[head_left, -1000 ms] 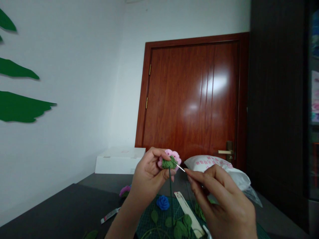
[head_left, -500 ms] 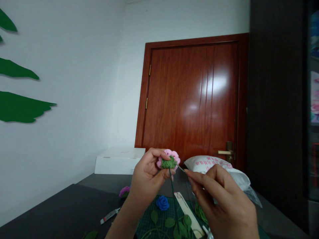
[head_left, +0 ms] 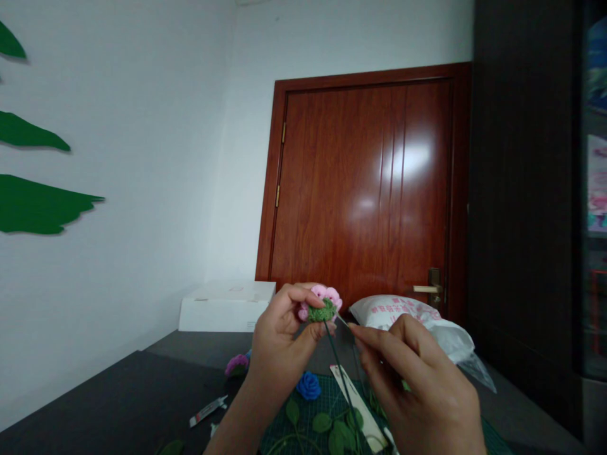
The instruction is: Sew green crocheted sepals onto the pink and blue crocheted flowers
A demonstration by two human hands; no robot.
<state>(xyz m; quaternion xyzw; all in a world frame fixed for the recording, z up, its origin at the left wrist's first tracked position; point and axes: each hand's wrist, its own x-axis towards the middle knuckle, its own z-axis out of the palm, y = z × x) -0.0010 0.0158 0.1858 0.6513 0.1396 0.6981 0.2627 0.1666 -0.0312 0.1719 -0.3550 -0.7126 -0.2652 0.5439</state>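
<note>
Single cam, worn on the head, looks fwd across the bench point(head_left: 142, 385) toward the door point(head_left: 332, 189) at the back, w/ wall point(head_left: 156, 158) along view's L & dark cabinet point(head_left: 521, 189) on R; L hand point(head_left: 282, 332) & R hand point(head_left: 422, 373) are close to cam, low in view, door well beyond them

Wooden door point(head_left: 351, 189), white box point(head_left: 220, 314).

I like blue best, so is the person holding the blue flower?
No, the blue flower lies on the green mat, and the left hand holds a pink one.
</note>
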